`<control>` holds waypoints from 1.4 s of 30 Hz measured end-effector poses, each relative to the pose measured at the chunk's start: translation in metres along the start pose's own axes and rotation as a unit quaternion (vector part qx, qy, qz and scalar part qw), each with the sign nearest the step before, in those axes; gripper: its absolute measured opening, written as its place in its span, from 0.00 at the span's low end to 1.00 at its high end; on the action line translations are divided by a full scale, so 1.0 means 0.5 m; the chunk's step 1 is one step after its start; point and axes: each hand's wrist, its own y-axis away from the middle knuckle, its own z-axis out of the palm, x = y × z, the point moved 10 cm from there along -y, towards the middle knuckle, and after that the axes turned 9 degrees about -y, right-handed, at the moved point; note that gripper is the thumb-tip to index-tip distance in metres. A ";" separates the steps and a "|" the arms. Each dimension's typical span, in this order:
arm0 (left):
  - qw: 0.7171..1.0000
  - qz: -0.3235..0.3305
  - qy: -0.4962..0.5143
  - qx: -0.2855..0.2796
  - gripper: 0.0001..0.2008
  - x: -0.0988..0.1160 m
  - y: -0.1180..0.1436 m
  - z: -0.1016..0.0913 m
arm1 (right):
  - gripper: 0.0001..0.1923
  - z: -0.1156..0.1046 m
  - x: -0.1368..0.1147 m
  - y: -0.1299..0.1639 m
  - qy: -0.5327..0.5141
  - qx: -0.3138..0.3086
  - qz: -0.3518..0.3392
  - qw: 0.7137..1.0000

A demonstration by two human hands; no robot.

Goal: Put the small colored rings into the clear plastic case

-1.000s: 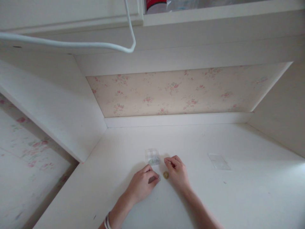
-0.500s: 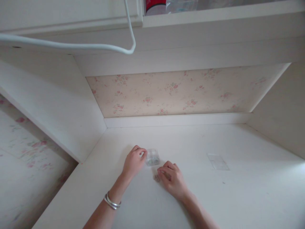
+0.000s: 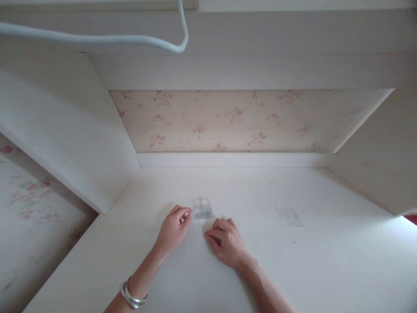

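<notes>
A small clear plastic box [image 3: 202,208] with compartments lies on the white tabletop [image 3: 176,282]. Green-tinged round pieces show in its near row, and a paler round one sits at its far left. My left hand [image 3: 174,226], with silver bangles on the wrist, has thumb and forefinger pinched at the box's left edge. Just nearer and to the right of the box, my right hand [image 3: 228,243] rests low with its fingertips closed. Whatever they hold is hidden. A flat clear plastic lid or tray [image 3: 289,216] lies apart on the right.
White panels [image 3: 68,117] enclose the table at left and right, with a shelf [image 3: 260,32] overhead. A white cable or rod [image 3: 97,39] crosses the upper left. A tiny dark speck [image 3: 293,242] marks the tabletop. Something red [image 3: 411,218] shows at the right edge.
The view has tilted down. My left fingertips have slid nearer along the box's side. The small round pieces beside my right fingers no longer show, and a round piece now shows in the box's far left.
</notes>
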 end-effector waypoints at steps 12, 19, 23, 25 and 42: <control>0.991 -0.049 0.110 -0.054 0.11 -0.006 0.064 0.055 | 0.11 0.025 0.008 -0.005 0.046 -0.039 0.027 0.998; 0.991 -0.019 0.104 -0.079 0.11 0.013 0.071 0.062 | 0.14 0.010 0.026 -0.001 -0.002 0.022 0.043 0.999; 0.990 0.002 0.080 -0.119 0.11 0.031 0.084 0.079 | 0.13 -0.004 0.046 -0.001 -0.074 0.077 0.064 0.992; 0.992 0.020 0.041 -0.120 0.11 0.040 0.092 0.082 | 0.13 -0.006 0.053 -0.001 -0.099 0.091 0.072 0.988; 0.994 0.050 -0.009 -0.098 0.12 0.047 0.102 0.072 | 0.12 -0.013 0.031 -0.123 -0.023 0.163 0.102 0.981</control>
